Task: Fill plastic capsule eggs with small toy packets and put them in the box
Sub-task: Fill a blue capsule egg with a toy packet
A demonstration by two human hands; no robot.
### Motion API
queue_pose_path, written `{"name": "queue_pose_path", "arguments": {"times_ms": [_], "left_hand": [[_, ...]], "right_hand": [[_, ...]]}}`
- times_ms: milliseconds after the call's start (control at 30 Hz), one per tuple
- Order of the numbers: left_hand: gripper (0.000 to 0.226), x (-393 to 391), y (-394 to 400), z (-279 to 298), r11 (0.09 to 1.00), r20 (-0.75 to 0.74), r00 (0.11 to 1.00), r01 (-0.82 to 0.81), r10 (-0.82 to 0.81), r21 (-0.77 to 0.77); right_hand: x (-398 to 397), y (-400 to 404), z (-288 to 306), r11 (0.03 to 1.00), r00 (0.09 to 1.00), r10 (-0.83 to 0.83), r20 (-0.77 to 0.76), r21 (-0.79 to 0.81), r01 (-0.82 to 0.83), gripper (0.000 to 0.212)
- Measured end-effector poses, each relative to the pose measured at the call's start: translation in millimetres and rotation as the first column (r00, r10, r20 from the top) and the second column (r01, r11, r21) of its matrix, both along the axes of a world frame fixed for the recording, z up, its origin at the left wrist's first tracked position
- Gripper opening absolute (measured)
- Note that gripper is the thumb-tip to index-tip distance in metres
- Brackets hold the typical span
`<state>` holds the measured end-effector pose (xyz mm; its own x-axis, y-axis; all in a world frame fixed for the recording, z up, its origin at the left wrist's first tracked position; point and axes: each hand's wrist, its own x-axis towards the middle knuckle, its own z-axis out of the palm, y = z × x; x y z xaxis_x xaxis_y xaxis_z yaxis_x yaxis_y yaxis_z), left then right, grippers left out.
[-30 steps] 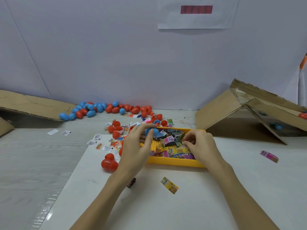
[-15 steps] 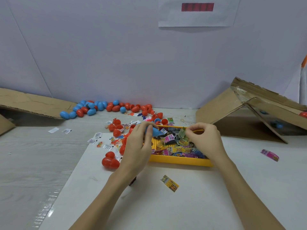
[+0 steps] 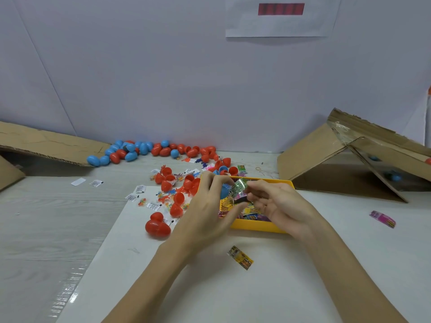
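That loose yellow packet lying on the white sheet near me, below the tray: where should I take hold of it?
Pinch the yellow packet across its narrow width, on the two long edges, coming straight down from above. It lies flat and slanted on the white sheet, apart from the yellow tray, so nothing blocks either edge. Its flatness leaves little to grip, so lifting one end first would probably help.

Bright, even light with soft, faint shadows. Glare streaks the tabletop [image 3: 63,297] near its front left edge. Wide-angle bending curves the edges; detail stays slightly soft.
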<state>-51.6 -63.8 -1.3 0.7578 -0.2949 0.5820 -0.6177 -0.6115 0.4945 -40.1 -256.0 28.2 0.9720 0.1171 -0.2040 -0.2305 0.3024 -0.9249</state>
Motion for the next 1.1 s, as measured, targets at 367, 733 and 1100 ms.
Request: {"name": "queue_pose_path", "arguments": {"times_ms": [367, 733, 1100], "left_hand": [[0.01, 5.5, 4.3, -0.6, 0.998, 0.146, 0.988, -0.048, 0.054, -0.047], [0.026, 3.5, 5.3, 3.3, 0.981, -0.157, 0.987, -0.004, -0.027, -0.192], [0.026, 0.0, 3.9, 14.5, 0.843, -0.355, 0.901, 0.022, -0.25, -0.537]], "right_hand": [[-8.8, 4.1, 1.0, 0.725, 0.887, 0.062, 0.458, -0.631, 0.276, 0.025], [-7.6, 13.9, -12.1, 0.589, 0.802, 0.176, 0.57, -0.714, 0.378, 0.004], [-10.5, 14.7, -4.7, 0.861, 0.888, -0.007, 0.46, -0.449, 0.24, 0.013]]}}
